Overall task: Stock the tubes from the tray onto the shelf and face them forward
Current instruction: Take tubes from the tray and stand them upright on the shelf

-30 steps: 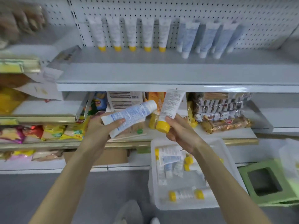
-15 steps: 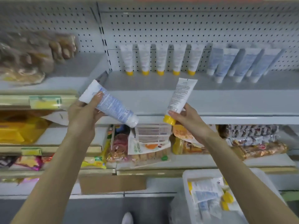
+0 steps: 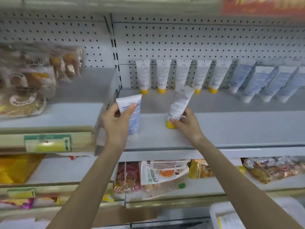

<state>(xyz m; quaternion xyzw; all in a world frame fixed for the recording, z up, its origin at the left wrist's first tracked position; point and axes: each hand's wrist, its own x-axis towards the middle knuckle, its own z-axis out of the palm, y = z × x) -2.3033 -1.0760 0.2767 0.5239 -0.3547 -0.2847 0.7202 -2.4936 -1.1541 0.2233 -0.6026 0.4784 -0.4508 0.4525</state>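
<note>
Head view: both hands are up at the shelf [image 3: 231, 129], set apart from each other, each closed round its own tube. The left hand [image 3: 115, 123] grips a blue-printed tube [image 3: 134, 116] by its upper half, cap down, near the shelf's front left corner. The right hand [image 3: 189, 128] pinches a yellow-capped tube [image 3: 180, 103] low down by the cap, which looks to be resting on the shelf while the body leans back and to the right. Behind them, a row of yellow-capped tubes [image 3: 162, 75] and a row of blue tubes [image 3: 260, 81] lean on the pegboard [image 3: 198, 38]. The tray [image 3: 214, 214] just shows at the bottom right.

From here, I'd say the risk is tipping. These tubes stand on small caps, and the yellow-capped one is tilted with nothing behind it, so letting go now could drop it flat or send it off the front edge. Pushing either tube back carelessly could also knock over the leaning rows. The side turned outward looks like fine print, so the facing may be wrong.

Half a second ago both tubes were held in the air before the shelf edge, the blue one slanted; now both are cap down over the shelf, and the view has lifted, leaving most of the tray out of sight.
</note>
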